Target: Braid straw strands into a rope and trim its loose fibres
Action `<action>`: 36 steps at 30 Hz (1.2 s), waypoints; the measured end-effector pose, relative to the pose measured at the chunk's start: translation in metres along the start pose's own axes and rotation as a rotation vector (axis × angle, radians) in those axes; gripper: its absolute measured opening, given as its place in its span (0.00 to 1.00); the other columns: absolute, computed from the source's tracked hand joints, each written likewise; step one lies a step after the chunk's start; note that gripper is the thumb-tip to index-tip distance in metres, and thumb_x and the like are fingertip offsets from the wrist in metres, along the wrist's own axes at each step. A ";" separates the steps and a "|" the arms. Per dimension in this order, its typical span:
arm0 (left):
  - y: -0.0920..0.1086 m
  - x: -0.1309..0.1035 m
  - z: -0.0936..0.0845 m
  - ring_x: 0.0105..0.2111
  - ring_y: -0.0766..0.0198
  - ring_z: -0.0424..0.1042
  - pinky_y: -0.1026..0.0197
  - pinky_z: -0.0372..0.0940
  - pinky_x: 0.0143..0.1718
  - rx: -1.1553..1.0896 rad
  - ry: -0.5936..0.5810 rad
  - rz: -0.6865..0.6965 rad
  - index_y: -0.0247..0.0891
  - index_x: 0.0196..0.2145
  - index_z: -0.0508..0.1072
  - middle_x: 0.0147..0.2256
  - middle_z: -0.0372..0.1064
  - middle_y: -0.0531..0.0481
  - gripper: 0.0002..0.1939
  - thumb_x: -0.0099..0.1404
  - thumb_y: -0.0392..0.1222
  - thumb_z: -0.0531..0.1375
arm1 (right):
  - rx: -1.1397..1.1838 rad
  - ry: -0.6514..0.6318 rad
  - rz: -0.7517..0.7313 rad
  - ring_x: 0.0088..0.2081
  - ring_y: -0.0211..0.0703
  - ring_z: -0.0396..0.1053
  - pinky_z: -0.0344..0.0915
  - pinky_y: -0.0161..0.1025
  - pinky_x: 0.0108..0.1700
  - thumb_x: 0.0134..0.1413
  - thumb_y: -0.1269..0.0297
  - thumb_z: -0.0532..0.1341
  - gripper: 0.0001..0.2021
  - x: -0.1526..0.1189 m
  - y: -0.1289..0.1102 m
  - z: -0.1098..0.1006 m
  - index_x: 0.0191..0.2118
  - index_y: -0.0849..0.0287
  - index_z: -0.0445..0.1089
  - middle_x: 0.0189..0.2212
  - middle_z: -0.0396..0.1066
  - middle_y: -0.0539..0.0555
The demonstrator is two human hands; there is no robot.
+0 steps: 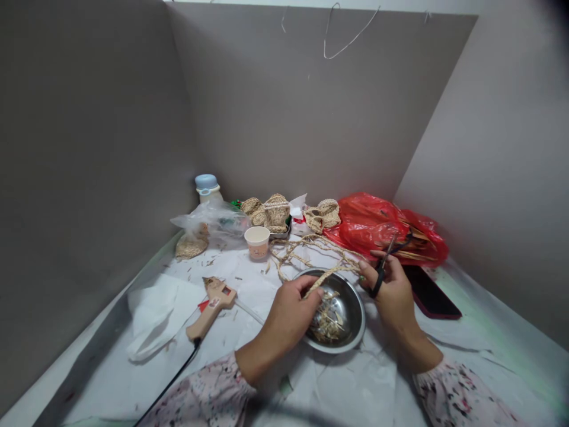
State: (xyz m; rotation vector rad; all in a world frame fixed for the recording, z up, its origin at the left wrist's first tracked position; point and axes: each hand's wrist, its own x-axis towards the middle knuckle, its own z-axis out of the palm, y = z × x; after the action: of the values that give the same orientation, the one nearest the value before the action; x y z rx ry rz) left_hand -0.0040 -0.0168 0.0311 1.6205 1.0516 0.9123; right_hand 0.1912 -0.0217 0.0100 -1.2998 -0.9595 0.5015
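Note:
A tan braided straw cord [331,271] stretches over a steel bowl [359,320] that holds straw clippings. My left hand [293,311] is closed on the cord's near end, over the bowl's left side. My right hand [391,287], right of the bowl, has black-handled scissors [380,273] in its fingers, blades pointing up and away. Its thumb and fingertips are close to the cord; whether they pinch it is too small to tell. More loops of the cord lie behind the bowl.
A glue gun [213,308] with a black cable lies left, near white paper [155,314]. Behind stand a paper cup [257,242], woven straw pieces [276,213] and a blue-capped bottle [207,187]. A red plastic bag [368,219] and a phone [431,292] are at the right.

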 end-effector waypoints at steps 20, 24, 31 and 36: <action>0.006 0.004 -0.002 0.26 0.62 0.68 0.64 0.59 0.27 -0.035 0.113 -0.037 0.34 0.42 0.77 0.29 0.74 0.48 0.16 0.60 0.43 0.56 | -0.732 -0.378 -0.620 0.35 0.43 0.72 0.65 0.36 0.38 0.54 0.63 0.61 0.13 -0.012 -0.015 -0.011 0.45 0.57 0.72 0.36 0.75 0.53; 0.004 0.005 -0.001 0.19 0.68 0.59 0.66 0.54 0.21 -0.117 0.110 -0.081 0.34 0.41 0.77 0.19 0.64 0.55 0.16 0.59 0.44 0.57 | -1.026 -0.459 -0.629 0.38 0.46 0.73 0.62 0.37 0.36 0.49 0.70 0.60 0.16 -0.007 -0.029 -0.024 0.46 0.54 0.72 0.39 0.76 0.54; -0.001 0.009 0.000 0.15 0.71 0.55 0.68 0.47 0.17 -0.286 0.131 -0.169 0.32 0.37 0.76 0.16 0.57 0.58 0.14 0.57 0.45 0.58 | -1.182 -0.634 -0.548 0.35 0.45 0.73 0.58 0.36 0.33 0.47 0.69 0.60 0.16 0.005 -0.040 -0.041 0.44 0.50 0.72 0.36 0.76 0.51; -0.003 0.010 0.000 0.15 0.72 0.55 0.68 0.47 0.16 -0.317 0.119 -0.170 0.33 0.35 0.75 0.16 0.58 0.58 0.14 0.56 0.46 0.59 | -1.157 -0.697 -0.525 0.38 0.45 0.73 0.58 0.35 0.35 0.46 0.71 0.59 0.15 0.002 -0.039 -0.037 0.42 0.52 0.72 0.35 0.76 0.52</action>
State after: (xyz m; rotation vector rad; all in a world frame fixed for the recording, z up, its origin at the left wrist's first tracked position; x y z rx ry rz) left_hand -0.0012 -0.0067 0.0290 1.2093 1.0482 1.0132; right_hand 0.2152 -0.0508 0.0490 -1.7898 -2.3067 -0.1012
